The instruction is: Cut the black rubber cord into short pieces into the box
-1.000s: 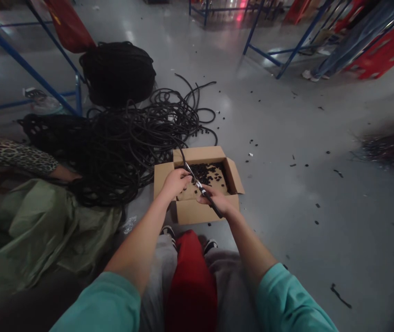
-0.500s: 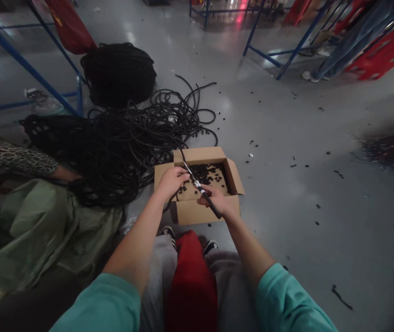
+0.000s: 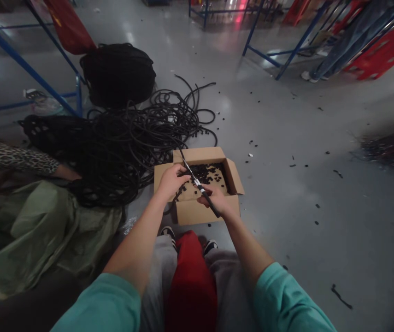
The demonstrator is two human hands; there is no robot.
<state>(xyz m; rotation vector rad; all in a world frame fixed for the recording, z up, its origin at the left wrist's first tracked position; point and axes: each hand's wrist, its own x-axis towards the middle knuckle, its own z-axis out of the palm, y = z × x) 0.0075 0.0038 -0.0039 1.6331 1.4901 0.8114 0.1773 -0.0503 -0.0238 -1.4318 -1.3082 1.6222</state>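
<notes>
Over the open cardboard box (image 3: 197, 213), my left hand (image 3: 170, 182) is closed with fingertips together on a black cord (image 3: 169, 208). The cord's tail hangs below that hand by the box's left side. My right hand (image 3: 215, 199) grips a slim tool (image 3: 202, 189) with a thin metal front, a white middle and a black handle. Its metal end points up and away, just right of my left fingertips; whether it touches the cord I cannot tell. Many small black pieces (image 3: 202, 174) lie inside the box.
Left of the box spreads a tangled heap of black cord (image 3: 131, 133), with a big black coil (image 3: 118, 74) behind. A co-worker's hand (image 3: 67, 173) reaches into the heap beside green cloth (image 3: 41, 216). Blue metal frames (image 3: 27, 64) stand around. Black scraps dot the grey floor (image 3: 286, 193).
My left fingers have shifted slightly beside the tool. The right hand and tool stay nearly in place. At left, the co-worker's arm has moved a little.
</notes>
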